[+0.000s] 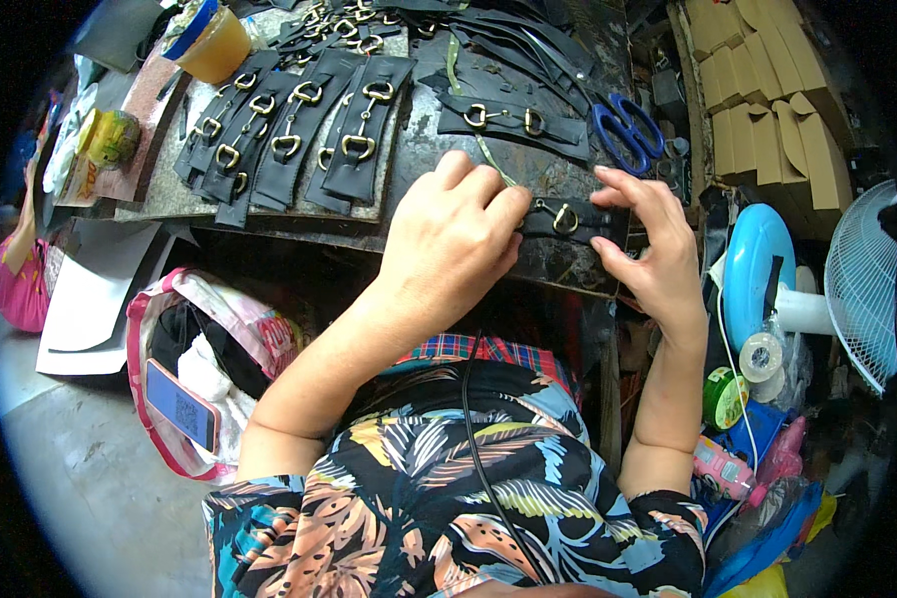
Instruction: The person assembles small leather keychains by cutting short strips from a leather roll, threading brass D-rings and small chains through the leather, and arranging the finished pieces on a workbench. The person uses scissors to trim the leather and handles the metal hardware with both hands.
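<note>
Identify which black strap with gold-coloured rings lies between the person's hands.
The lower right strap, between left hand and right hand; all others lie farther up or left.

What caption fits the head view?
Left hand and right hand at a black strap with gold-toned horsebit, blue-handled scissors nearby.

Bench (414,159), scissors (626,142) and black straps (379,130) show a workshop.

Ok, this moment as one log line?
left hand: curled at black strap, hold hidden | right hand: open around strap's right end, contact unclear | nearby: blue-handled scissors
</note>
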Demonstrator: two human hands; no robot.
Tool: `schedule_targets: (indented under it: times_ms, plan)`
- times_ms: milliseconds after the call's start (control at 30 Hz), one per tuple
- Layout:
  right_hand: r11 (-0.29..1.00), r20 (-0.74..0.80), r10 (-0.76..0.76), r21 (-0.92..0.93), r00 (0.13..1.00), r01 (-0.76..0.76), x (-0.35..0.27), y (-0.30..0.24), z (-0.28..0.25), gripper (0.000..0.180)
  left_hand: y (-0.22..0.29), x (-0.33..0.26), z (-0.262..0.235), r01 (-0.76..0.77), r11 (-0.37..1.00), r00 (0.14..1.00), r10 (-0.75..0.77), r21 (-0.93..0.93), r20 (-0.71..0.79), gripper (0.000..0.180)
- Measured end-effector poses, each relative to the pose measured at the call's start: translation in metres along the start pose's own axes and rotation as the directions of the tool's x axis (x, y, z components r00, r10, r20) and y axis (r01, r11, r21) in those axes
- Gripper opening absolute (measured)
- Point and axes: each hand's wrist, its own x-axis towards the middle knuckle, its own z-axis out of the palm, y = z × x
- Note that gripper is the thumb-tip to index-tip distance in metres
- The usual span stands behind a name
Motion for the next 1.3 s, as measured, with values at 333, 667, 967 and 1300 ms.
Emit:
schedule_targets:
  times_ms: [333,667,967,1300]
  plan:
    - [0.987,-0.105,-0.119,0.096,0.987,0.129,0.051,0.009,-0.002,0.032,-0.050,0.025,-0.023,0.062,0.947,0.979,0.005,0.316,-0.206,0.011]
    - [0.958,-0.029,-0.250,-0.153,0.968,0.243,0.105,0.022,0.039,0.040,-0.065,0.052,-0.001,0.022,0.904,0.998,0.004,0.428,-0.061,0.022]
    - [0.971,-0.098,-0.237,-0.063,0.967,0.232,0.091,0.036,0.032,0.037,-0.060,0.047,0.001,0.086,0.905,0.996,-0.065,0.416,-0.065,0.020]
    - [0.971,-0.003,-0.189,-0.148,0.982,0.186,0.087,0.035,0.010,0.034,-0.062,0.041,-0.006,0.062,0.912,0.998,-0.057,0.404,-0.025,0.023]
